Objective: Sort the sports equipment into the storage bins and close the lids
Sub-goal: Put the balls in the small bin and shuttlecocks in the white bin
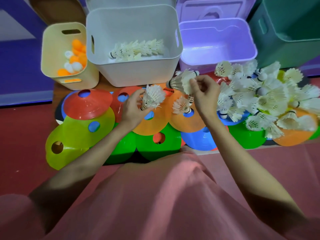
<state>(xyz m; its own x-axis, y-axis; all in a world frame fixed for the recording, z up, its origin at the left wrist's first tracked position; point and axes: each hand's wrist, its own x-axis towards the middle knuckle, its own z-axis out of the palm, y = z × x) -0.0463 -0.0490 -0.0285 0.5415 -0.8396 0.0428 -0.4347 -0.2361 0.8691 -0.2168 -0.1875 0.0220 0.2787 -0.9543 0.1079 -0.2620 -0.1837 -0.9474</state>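
Left hand (133,108) and right hand (203,94) each pinch white feathered shuttlecocks (153,97). Some already lie in the white plastic bin (135,73) at twelve o'clock; a large pile (259,97) at two o'clock remains, lids open.

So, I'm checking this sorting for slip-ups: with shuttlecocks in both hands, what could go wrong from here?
1. The right hand pinches a bunch of shuttlecocks by the feathers; one might slip out or its feathers bend.
2. The loose shuttlecock pile lies heaped on the disc cones, so reaching in could scatter it.
3. The empty purple bin sits right beside the white bin that holds shuttlecocks; a careless drop could land in the wrong one.
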